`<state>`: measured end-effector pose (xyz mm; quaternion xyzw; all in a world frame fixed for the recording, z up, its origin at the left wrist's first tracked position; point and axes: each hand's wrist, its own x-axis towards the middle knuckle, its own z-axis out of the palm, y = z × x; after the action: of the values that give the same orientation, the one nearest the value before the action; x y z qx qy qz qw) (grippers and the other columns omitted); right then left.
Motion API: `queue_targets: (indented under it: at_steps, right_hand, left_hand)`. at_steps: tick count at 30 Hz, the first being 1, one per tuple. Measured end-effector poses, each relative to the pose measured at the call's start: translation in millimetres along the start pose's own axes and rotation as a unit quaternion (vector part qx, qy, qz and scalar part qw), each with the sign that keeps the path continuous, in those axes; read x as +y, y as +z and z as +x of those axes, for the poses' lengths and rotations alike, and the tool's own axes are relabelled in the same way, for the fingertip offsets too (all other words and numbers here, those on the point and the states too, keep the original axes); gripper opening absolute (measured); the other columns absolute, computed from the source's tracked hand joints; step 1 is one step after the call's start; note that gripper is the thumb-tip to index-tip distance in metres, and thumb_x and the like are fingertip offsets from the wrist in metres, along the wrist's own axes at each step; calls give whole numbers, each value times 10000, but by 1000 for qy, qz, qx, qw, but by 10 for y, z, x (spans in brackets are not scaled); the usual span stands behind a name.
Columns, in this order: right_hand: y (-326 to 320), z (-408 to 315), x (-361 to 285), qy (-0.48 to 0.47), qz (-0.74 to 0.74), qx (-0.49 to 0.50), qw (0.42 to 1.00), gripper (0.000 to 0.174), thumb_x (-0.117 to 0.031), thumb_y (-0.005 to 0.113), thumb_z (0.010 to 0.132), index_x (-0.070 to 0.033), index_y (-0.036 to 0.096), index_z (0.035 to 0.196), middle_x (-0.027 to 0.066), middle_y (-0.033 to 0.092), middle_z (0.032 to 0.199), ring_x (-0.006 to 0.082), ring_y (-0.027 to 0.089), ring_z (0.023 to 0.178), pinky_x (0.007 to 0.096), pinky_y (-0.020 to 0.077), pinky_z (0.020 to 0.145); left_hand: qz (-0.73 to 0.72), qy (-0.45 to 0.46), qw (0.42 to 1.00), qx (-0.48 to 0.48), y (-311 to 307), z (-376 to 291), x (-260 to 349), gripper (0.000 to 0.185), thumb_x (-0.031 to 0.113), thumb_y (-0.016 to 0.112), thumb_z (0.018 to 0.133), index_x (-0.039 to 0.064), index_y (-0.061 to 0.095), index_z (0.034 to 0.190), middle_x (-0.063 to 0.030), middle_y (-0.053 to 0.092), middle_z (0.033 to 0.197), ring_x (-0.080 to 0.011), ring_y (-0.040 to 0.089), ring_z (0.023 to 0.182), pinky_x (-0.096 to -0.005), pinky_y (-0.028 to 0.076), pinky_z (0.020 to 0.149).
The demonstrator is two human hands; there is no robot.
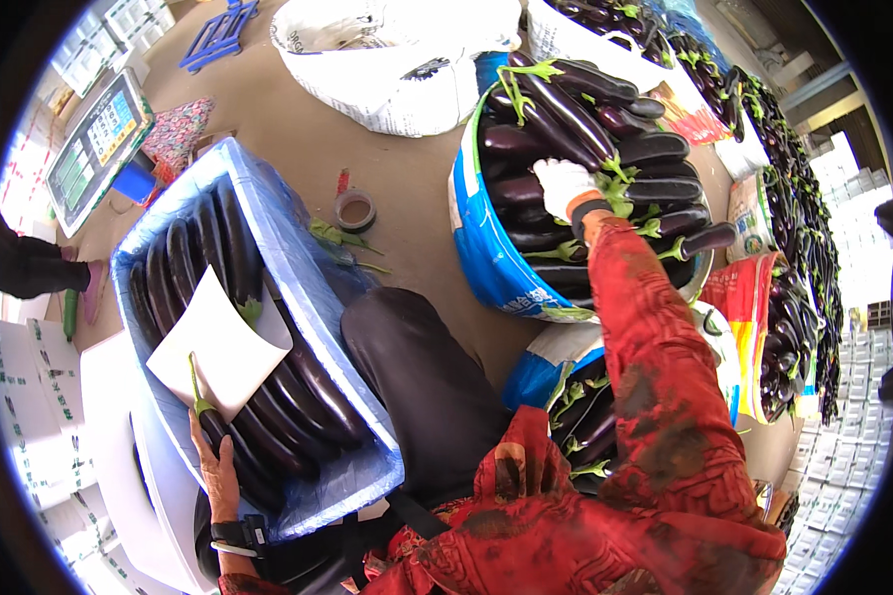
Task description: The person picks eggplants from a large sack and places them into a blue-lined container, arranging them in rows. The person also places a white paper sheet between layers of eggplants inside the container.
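My bare left hand (pixel 219 466) rests at the near left side of a box lined with blue plastic film (pixel 376 439), its fingers against an eggplant (pixel 242 454) with a green stem. Rows of dark eggplants lie in the box, and a curved white sheet (pixel 219 342) sits among them. On the right, my right hand (pixel 565 187) in a white glove reaches into a round blue-and-white sack (pixel 484 245) heaped with eggplants. It is at a long eggplant (pixel 565 119) lying on the heap; the fingertips are hidden, so I cannot tell whether they grip it.
A roll of tape (pixel 355 210) and green leaves lie on the floor beside the box. A digital scale (pixel 98 152) stands at the upper left, near another person's legs (pixel 45 268). White sacks (pixel 417 82) lie ahead. More eggplants (pixel 804 260) are piled at the right.
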<state>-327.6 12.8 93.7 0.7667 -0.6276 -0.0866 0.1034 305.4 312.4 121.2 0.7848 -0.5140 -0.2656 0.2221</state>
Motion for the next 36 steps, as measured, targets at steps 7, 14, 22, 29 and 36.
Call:
queue_targets:
  at_steps: [7,14,22,29,36]
  right_hand:
    - [-610,-318,366,64,107,-6,992,306,-81,541,829,-55,575,1133,178,644,1074,357,624,1008,472,507,862]
    - [-104,-120,11,-56,-2,-13,998,509,-68,561,781,-62,502,1287,195,582,1213,360,578,1093,462,479,933]
    - [-360,-111,10,-89,-41,-81,992,434,-142,672,657,-59,584,1074,158,633,993,341,622,929,447,517,800]
    - [-1195,-734,114,63,128,-34,989,477,-267,717,701,-28,611,1100,130,666,917,290,659,853,389,517,822]
    - [-1638,-935,46,125,798,-158,567,441,-244,562,809,5,593,1172,138,672,924,256,667,791,356,551,754]
  left_hand:
    - [-17,-10,1000,-4,5,8,16,728,183,534,922,158,206,1571,-137,268,1597,-333,259,1467,-401,177,1207]
    - [-34,24,999,2,20,-17,-24,716,110,530,931,131,205,1568,-124,281,1592,-314,291,1452,-380,211,1193]
    - [-31,16,999,2,14,-24,8,721,145,555,931,136,213,1565,-134,303,1579,-316,317,1438,-376,230,1186]
    - [-54,4,999,6,30,-9,-31,727,136,544,910,156,230,1566,-120,305,1584,-314,295,1452,-390,203,1199]
    - [-55,-2,998,5,19,-18,9,724,150,549,912,145,234,1564,-135,320,1572,-324,339,1429,-378,247,1179]
